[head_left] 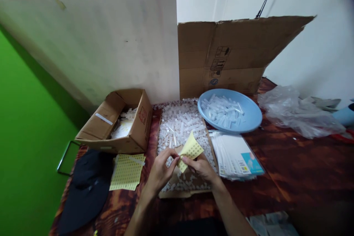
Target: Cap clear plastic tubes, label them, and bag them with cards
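Note:
My right hand (201, 167) holds a small yellow sticker sheet (190, 150), curled upward. My left hand (162, 169) pinches at the sheet's lower left edge, and thin clear tubes (172, 141) stick up by its fingers; I cannot tell whether it grips them. Both hands hover over a flat cardboard tray (184, 193) filled with several small white plastic pieces. More yellow sticker sheets (127, 171) lie on the table to the left of my left hand.
An open cardboard box (129, 138) with white pieces stands at the left. A blue bowl (253, 112) of clear tubes sits behind a stack of printed packets (235, 156). A black cap (85, 188) lies front left, a crumpled plastic bag (295, 110) right. White board and cardboard stand behind.

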{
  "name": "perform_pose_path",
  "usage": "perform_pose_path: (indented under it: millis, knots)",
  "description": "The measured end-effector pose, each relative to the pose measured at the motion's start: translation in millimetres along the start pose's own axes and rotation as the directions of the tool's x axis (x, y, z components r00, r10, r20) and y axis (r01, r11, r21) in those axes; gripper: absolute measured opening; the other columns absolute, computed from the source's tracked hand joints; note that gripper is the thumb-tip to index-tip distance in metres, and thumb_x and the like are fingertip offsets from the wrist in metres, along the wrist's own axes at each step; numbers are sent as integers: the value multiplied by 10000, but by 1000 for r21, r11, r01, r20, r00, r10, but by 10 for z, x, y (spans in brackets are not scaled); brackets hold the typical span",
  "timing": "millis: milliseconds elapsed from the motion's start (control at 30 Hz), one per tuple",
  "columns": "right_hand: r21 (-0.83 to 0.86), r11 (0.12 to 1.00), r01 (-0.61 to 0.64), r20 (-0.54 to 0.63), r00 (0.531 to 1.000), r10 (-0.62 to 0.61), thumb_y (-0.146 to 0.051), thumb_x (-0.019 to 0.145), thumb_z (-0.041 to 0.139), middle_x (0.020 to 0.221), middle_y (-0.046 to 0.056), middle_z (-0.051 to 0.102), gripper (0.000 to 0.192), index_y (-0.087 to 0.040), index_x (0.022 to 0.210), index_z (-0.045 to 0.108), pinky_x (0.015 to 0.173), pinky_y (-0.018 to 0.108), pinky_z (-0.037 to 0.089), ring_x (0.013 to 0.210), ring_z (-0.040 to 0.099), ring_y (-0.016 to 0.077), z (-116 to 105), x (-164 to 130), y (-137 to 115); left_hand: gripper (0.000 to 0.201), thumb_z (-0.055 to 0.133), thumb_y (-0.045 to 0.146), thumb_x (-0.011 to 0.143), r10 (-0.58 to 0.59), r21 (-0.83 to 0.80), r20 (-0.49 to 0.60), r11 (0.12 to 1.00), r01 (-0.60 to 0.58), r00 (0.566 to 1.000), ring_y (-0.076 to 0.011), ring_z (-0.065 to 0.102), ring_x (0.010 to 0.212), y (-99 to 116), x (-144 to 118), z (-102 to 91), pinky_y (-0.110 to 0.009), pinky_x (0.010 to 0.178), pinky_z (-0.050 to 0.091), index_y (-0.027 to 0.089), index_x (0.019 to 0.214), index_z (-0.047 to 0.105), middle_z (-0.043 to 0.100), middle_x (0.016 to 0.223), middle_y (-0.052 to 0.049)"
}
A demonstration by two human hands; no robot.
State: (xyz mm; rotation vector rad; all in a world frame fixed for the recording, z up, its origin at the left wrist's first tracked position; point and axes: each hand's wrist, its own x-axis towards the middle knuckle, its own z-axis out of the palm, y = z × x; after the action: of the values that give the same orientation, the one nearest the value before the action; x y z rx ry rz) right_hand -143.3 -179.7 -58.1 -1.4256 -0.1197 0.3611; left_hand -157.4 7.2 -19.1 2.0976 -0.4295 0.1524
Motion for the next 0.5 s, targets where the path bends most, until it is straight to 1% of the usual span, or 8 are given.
perform_pose_path:
  millis: [100, 233, 500]
  knots:
    - [-12, 1000, 20, -1, 1000, -20, -562, 826, 712, 662, 11, 651, 393, -170, 836, 731, 623, 276, 484, 683, 620, 193, 12, 3, -21, 116, 556, 222, 972, -5, 22, -8, 1000, 5, 1000, -194, 627, 845, 11, 2, -3, -294, 782, 492, 196, 890, 634, 662, 880, -44]
    - [-1, 999, 36, 9, 999, -36, -524, 846, 712, 777, 27, 702, 369, -160, 905, 734, 693, 281, 512, 755, 653, 200, 12, 1, -25, 109, 550, 238, 978, 0, 19, -12, 1000, 1, 1000, -195, 627, 863, 13, 6, -7, -297, 795, 493, 199, 911, 627, 658, 896, -45]
    - [-8, 999, 40, 24, 999, -40, -483, 851, 723, 880, 47, 739, 342, -150, 927, 738, 712, 285, 521, 787, 669, 202, -3, 2, 32, 140, 492, 232, 990, 43, 116, 66, 992, -51, 997, -207, 608, 852, 23, 20, -23, -314, 789, 481, 206, 890, 586, 639, 880, -53]
